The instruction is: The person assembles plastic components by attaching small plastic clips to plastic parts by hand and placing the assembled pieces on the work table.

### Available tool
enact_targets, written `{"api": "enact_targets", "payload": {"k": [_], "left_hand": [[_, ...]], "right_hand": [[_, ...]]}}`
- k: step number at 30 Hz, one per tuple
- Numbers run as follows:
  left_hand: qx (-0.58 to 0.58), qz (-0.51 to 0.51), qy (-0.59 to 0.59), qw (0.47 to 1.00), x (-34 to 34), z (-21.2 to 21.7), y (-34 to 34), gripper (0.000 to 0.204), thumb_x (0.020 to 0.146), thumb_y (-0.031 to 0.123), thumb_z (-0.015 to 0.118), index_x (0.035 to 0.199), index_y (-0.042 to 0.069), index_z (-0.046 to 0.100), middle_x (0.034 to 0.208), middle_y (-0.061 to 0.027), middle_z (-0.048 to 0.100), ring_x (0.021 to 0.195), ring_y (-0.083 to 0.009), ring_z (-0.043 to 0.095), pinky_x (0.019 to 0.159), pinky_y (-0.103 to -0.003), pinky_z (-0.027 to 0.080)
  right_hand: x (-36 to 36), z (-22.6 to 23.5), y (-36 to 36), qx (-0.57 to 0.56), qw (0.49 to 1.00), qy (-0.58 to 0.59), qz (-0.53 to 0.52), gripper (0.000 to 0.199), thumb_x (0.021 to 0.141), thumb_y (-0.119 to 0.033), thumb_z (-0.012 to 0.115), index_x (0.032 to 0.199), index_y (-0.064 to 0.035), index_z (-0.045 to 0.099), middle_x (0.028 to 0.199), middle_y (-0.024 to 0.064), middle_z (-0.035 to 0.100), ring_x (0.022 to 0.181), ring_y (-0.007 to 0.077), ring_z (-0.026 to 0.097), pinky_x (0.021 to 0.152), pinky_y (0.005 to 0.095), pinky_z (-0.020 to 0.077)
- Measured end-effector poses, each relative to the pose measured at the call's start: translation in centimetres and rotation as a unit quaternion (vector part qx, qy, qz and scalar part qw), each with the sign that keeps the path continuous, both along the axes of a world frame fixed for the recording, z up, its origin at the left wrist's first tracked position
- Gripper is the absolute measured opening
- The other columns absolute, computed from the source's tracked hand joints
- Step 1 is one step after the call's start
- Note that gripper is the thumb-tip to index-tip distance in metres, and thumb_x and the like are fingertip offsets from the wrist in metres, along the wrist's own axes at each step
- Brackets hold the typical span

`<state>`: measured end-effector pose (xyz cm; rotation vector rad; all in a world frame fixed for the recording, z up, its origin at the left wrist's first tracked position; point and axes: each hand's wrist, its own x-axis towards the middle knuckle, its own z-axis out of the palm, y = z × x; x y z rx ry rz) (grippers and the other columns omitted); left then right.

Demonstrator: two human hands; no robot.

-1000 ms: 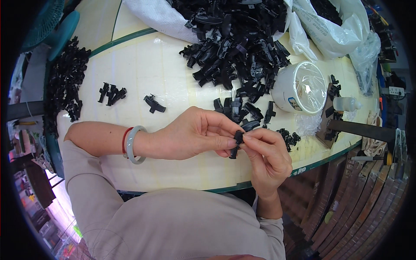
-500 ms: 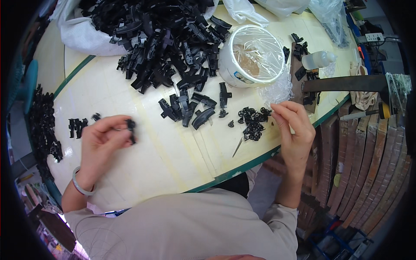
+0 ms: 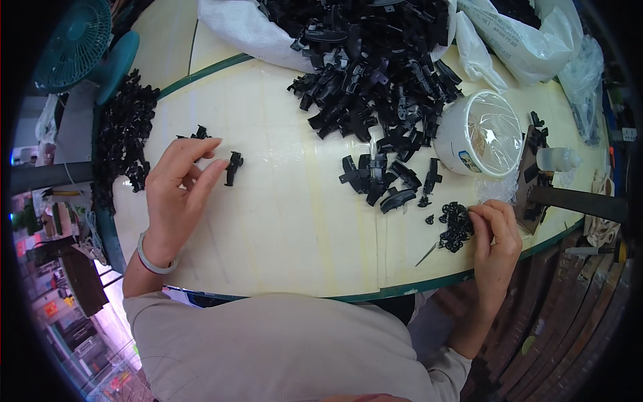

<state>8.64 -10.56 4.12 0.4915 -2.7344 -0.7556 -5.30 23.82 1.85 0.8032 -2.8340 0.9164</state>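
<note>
My left hand point(image 3: 182, 191), a pale bangle on its wrist, hovers over the left part of the table with thumb and forefinger apart. Just right of its fingertips lies a short black plastic part point(image 3: 233, 169); another black part point(image 3: 199, 132) is partly hidden behind the fingers. At the right, my right hand point(image 3: 497, 236) has thumb and fingertips pinched together at the edge of a small heap of round black plastic pieces point(image 3: 457, 229). Whatever is in that pinch is too small to make out. Several larger black clips point(image 3: 376, 175) lie left of the heap.
A big mound of black parts point(image 3: 375, 74) spills from a white sack point(image 3: 248, 33). Beside it stands a white tub point(image 3: 455, 137) covered with clear film. A thin pointed tool point(image 3: 425, 254) lies near the front edge. More black parts point(image 3: 127, 127) line the left edge, by a fan point(image 3: 74, 43).
The view has swung left, so the table appears farther right. My left hand has let go of the black part, which now lies on the table. My right hand stays by the small heap.
</note>
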Motion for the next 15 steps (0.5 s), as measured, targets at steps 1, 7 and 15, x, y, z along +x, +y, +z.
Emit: {"api": "enact_targets", "payload": {"k": [1, 7, 15], "left_hand": [[0.002, -0.001, 0.002, 1.000, -0.7, 0.1, 0.4, 0.023, 0.076, 0.001, 0.068, 0.099, 0.002, 0.064, 0.086, -0.0069, 0.058, 0.055, -0.0064, 0.052, 0.045, -0.020, 0.040], [-0.021, -0.299, 0.027, 0.954, -6.1, -0.7, 4.5, 0.041, 0.068, 0.010, 0.075, 0.105, 0.001, 0.059, 0.093, -0.0127, 0.054, 0.076, -0.0234, 0.054, 0.064, -0.030, 0.045], [0.031, -0.314, -0.021, 0.949, -7.7, -2.1, 5.4, 0.028, 0.065, 0.010, 0.076, 0.086, 0.002, 0.059, 0.090, -0.0109, 0.053, 0.082, -0.0257, 0.054, 0.068, -0.032, 0.045]], "right_hand": [[0.3, 0.0, 0.0, -0.005, 1.000, -0.001, -0.006, 0.012, 0.074, 0.005, 0.064, 0.086, 0.0028, 0.061, 0.083, 0.0131, 0.058, 0.072, 0.0261, 0.059, 0.065, 0.0308, 0.0467], [0.8, 0.1, -1.5, -0.184, 0.961, -0.193, -0.074, 0.017, 0.074, 0.006, 0.066, 0.091, 0.0041, 0.063, 0.086, 0.0122, 0.063, 0.068, 0.0174, 0.061, 0.058, 0.0254, 0.0480], [2.8, 0.2, -1.2, -0.109, 0.993, -0.018, -0.042, 0.019, 0.070, 0.005, 0.070, 0.089, 0.0015, 0.066, 0.084, 0.0105, 0.060, 0.061, 0.0146, 0.056, 0.051, 0.0242, 0.0443]]}}
